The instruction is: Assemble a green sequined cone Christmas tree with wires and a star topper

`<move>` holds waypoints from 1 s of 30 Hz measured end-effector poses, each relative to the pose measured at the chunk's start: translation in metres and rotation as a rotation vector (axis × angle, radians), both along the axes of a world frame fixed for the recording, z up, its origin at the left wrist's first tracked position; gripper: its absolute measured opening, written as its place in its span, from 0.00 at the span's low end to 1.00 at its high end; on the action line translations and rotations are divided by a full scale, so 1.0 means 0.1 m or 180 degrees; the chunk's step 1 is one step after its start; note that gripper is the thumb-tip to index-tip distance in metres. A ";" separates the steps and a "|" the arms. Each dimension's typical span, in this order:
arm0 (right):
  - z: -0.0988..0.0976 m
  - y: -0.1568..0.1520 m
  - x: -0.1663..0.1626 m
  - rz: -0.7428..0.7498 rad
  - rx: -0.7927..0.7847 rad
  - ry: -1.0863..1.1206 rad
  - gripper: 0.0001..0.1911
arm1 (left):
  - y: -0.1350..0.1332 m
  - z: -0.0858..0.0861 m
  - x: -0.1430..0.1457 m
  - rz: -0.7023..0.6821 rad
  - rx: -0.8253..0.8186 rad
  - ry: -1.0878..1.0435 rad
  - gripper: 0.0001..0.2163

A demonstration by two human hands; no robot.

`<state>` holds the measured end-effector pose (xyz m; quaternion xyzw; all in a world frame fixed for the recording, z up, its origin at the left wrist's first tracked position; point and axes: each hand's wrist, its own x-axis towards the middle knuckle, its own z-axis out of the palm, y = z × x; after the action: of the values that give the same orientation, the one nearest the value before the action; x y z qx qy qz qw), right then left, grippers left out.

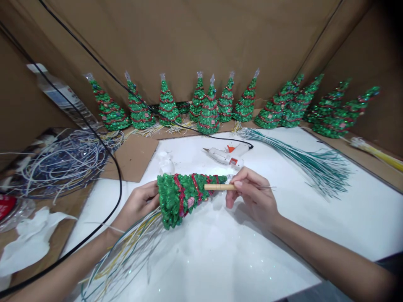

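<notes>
Head view, left hand: the left hand (140, 204) is curled around the wide base of the glitter tree (184, 199), fingers closed on it.
Head view, glitter tree: it lies on its side just above the white bench (220, 260), base to the left and tip to the right, between the two hands. It is green, with red garland bands and a small pink ornament on it.
Head view, trailing wires: a sheaf of thin wires (126, 256) runs out of the tree's base down toward the near left.
Head view, right hand: the right hand (253, 197) pinches a wooden-handled tool (220, 187) between thumb and fingertips. The handle lies across the tree's tip and a thin metal point sticks out to the right.
Head view, glue gun: the glue gun (228, 155) lies on the bench behind the hands, untouched.
Head view, supplies: a green-white wire bundle (302, 161) fans out at the right.
Head view, row of trees (208, 109): many similar trees stand along the cardboard back wall, some with clear tips on top.
Progress, as a judgement: the held tree looks largely dressed. Its tip is hidden by the tool, so whether it is capped cannot be told.
</notes>
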<state>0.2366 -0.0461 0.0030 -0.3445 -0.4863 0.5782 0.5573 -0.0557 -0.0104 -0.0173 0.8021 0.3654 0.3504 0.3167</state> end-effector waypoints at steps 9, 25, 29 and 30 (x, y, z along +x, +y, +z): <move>0.09 0.08 0.03 -0.0306 -0.0108 0.0130 0.03 | 0.00 0.04 0.01 -0.0089 -0.0014 0.0070 0.19; 0.32 0.23 0.33 0.1698 -0.1051 -0.2048 0.03 | 0.05 0.05 -0.04 0.0027 -0.0078 0.0336 0.18; 0.31 0.22 0.30 0.1837 -0.0693 -0.2255 0.13 | 0.09 0.00 -0.09 -0.0049 0.0044 0.0232 0.20; 0.32 0.21 0.29 0.1916 -0.0431 -0.2353 0.14 | 0.09 -0.01 -0.10 -0.0042 0.0081 0.0201 0.20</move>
<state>0.2657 -0.0254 0.0351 -0.4064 -0.6912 0.5830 0.1313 -0.0659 -0.0013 -0.0183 0.8191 0.3654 0.3275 0.2971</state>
